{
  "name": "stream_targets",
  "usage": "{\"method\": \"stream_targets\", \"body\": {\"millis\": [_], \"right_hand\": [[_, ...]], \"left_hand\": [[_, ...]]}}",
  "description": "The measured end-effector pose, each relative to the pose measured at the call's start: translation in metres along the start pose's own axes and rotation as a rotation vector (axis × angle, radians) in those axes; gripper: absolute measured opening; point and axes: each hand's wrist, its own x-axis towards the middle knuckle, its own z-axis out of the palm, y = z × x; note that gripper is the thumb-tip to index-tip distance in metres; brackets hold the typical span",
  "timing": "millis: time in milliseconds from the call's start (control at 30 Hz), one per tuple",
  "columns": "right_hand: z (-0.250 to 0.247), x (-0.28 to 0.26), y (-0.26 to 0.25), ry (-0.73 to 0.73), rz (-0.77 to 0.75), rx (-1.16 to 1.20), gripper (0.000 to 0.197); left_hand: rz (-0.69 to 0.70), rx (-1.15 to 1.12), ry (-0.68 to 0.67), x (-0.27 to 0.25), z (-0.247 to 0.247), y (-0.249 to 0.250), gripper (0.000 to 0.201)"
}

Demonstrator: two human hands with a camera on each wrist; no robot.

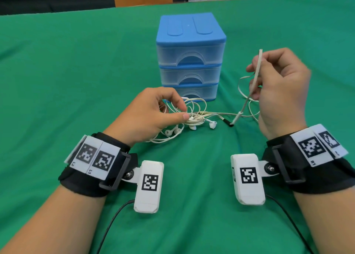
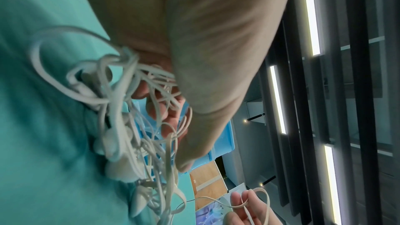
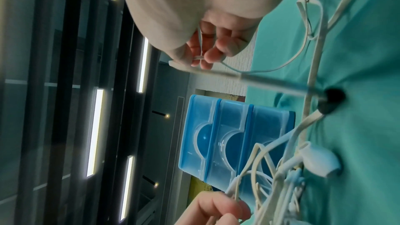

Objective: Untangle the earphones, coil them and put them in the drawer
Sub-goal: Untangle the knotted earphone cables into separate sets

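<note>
- We see a big counter [image 1: 67, 71] with a green cloth on it, and all our things sit near its middle.
- The blue drawer box [image 1: 190, 56] stands toward the far edge of the counter. It has three drawers, and all three look closed. So we think no drawer is ready for the earphones yet.
- Our left hand [image 1: 151, 113] is low, just in front of the drawer box. Its thumb and fingers are curled and pinch the messy bunch of wires to hold it in place.
- Our right hand [image 1: 276, 86] is up in the air on the right side. Its fingers pinch one flat wire that goes down to the cloth.
- The earphones [image 1: 194, 117] are still a knot of white loops on the cloth, between our hands. Some little ear buds stick out at the near side of the knot.
- The dark plug [image 1: 230, 124] lies on the cloth, just right of the knot, at the end of the wire we hold up.
- We think we are only at the start. One wire end looks partly pulled free. We still must undo the knot, roll the wire up, open a drawer, and put it in.
</note>
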Motion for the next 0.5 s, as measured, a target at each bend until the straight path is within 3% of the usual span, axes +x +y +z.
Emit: {"method": "stream_targets", "body": {"millis": [300,367,500], "right_hand": [[0.003,-0.002,-0.001,-0.056,0.044,-0.001,0.015],[0.004,-0.005,0.000,-0.172,0.085,-0.040,0.009],[0.008,-0.015,0.006,-0.542,0.218,-0.194,0.010]], "left_hand": [[0.052,0.044,0.027,0.001,0.001,0.000,0.021],[0.043,0.031,0.017,0.001,0.001,-0.001,0.022],[-0.005,-0.014,-0.038,0.003,0.002,-0.004,0.031]]}}
